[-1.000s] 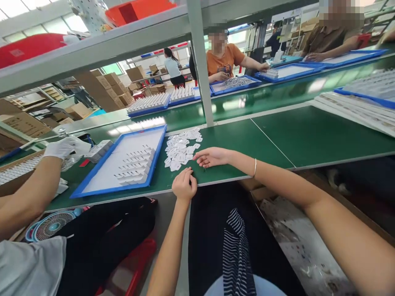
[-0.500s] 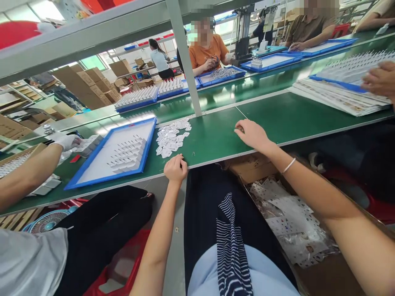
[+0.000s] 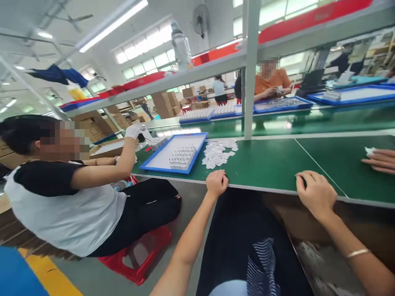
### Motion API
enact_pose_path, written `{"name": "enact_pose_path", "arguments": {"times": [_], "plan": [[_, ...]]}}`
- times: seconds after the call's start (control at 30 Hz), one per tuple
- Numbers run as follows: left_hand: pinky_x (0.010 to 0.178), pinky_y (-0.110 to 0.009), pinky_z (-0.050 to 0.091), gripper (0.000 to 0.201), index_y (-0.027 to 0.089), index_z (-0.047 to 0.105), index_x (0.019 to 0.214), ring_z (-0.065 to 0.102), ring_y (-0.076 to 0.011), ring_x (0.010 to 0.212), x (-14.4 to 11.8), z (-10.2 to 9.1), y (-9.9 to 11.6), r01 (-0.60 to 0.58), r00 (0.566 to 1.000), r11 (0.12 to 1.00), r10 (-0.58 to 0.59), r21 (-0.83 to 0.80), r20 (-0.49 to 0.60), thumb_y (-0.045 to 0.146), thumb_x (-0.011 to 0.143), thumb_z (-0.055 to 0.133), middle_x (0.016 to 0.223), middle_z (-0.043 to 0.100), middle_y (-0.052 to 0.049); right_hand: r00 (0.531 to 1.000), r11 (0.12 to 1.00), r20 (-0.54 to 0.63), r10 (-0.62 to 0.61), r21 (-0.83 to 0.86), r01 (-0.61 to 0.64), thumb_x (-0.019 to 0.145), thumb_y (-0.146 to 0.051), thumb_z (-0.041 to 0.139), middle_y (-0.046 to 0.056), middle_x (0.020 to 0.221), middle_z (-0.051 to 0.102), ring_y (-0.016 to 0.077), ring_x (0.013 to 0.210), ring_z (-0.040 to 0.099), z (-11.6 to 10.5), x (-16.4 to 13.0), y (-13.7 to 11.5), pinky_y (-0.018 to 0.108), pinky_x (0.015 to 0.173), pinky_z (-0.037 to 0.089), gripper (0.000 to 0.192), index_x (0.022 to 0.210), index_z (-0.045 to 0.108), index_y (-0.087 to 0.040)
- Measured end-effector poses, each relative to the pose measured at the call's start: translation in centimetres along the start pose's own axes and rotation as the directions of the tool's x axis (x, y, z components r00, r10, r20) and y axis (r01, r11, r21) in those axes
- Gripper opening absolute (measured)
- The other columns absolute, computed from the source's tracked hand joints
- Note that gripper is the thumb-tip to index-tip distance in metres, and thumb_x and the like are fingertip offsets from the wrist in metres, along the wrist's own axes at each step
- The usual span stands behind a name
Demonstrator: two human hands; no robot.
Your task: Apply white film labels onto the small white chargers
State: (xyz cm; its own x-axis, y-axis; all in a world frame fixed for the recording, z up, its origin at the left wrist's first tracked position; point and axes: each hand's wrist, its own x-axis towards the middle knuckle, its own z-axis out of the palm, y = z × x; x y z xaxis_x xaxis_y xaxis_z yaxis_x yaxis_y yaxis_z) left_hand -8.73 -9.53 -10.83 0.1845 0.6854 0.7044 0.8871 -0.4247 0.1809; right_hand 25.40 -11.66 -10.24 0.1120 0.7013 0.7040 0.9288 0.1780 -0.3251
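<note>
While the view has swung left since half a second ago, a lot of it is hard to read: the seated co-worker (image 3: 61,197) on the red stool (image 3: 135,257), barely in shot before, now fills the left side, and whatever their gloved hand (image 3: 133,130) holds up is too small to make out. The little white parts in the blue tray (image 3: 148,165) and the loose white pieces (image 3: 219,152) piled beside it on the table (image 3: 265,164) are too tiny to name.

Left hand (image 3: 216,183) sits curled on the near table edge, fingers together, nothing visible in the grip. It's in about the same spot on the edge as before, a bit short of the white pile.

Right hand (image 3: 315,193) is also on the near edge, knuckles up, fingers curled down onto the green surface. Can't tell if anything is under them, the hand hides that. Half a second ago it lay further in on the table, so it has pulled back toward the edge.

Far right, another person's fingers (image 3: 381,160) poke in with a small white piece (image 3: 369,150) at their tips, the rest cut off by the frame.
</note>
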Motion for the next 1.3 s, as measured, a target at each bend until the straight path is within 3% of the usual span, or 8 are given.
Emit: {"name": "enact_pose_path", "arguments": {"times": [0.2,0.67,0.9,1.13,1.3], "plan": [[0.087,-0.038,0.057,0.023,0.016,0.066,0.105,0.066,-0.0171,0.097,-0.8,0.7,-0.2,-0.007,1.0,1.0,0.007,-0.002,-0.018,0.036,0.097,0.057,0.109,0.068,-0.007,0.991,0.993,-0.109,-0.08,-0.093,0.07,0.095,-0.028,0.047,0.015,0.099,0.074,0.0306,0.083,0.065,1.2,-0.8,1.0,0.038,0.063,0.043,0.029,0.087,0.072,-0.015],[0.087,-0.037,0.057,0.023,0.015,0.067,0.096,0.068,-0.0168,0.096,-0.6,0.2,-0.2,-0.018,0.999,1.0,0.019,0.026,-0.026,0.036,0.096,0.058,0.104,0.071,-0.007,0.991,0.991,-0.111,-0.08,-0.112,0.067,0.096,-0.025,0.046,0.013,0.099,0.074,0.0294,0.083,0.066,1.2,-1.0,1.0,0.036,0.062,0.042,0.03,0.088,0.073,-0.015],[0.08,-0.035,0.055,0.022,0.019,0.07,0.086,0.075,-0.0216,0.095,0.0,-0.9,0.5,-0.035,0.996,0.999,0.038,0.04,-0.078,0.015,0.088,0.047,0.097,0.078,-0.007,0.98,0.989,-0.166,-0.107,-0.123,0.087,0.095,-0.024,0.05,0.01,0.095,0.074,0.0254,0.08,0.065,1.1,-0.5,0.5,0.033,0.062,0.041,0.025,0.085,0.072,-0.015],[0.078,-0.033,0.053,0.02,0.018,0.068,0.086,0.075,-0.0206,0.092,1.0,-1.9,0.7,-0.072,0.992,0.997,0.076,0.041,-0.106,0.013,0.087,0.048,0.096,0.079,-0.005,0.99,0.991,-0.099,-0.098,-0.099,0.088,0.096,-0.024,0.05,0.009,0.095,0.073,0.0251,0.084,0.064,0.6,0.1,0.2,0.033,0.071,0.046,0.023,0.089,0.07,-0.015],[0.078,-0.031,0.051,0.017,0.017,0.067,0.086,0.075,-0.0206,0.089,1.6,-2.2,0.8,-0.077,0.99,0.996,0.081,0.037,-0.119,0.01,0.085,0.051,0.095,0.079,-0.005,0.999,0.998,-0.044,-0.015,-0.065,0.012,0.097,-0.024,0.048,0.012,0.099,0.072,0.0271,0.088,0.064,0.5,0.1,-0.6,0.036,0.075,0.048,0.024,0.091,0.07,-0.015]]}}
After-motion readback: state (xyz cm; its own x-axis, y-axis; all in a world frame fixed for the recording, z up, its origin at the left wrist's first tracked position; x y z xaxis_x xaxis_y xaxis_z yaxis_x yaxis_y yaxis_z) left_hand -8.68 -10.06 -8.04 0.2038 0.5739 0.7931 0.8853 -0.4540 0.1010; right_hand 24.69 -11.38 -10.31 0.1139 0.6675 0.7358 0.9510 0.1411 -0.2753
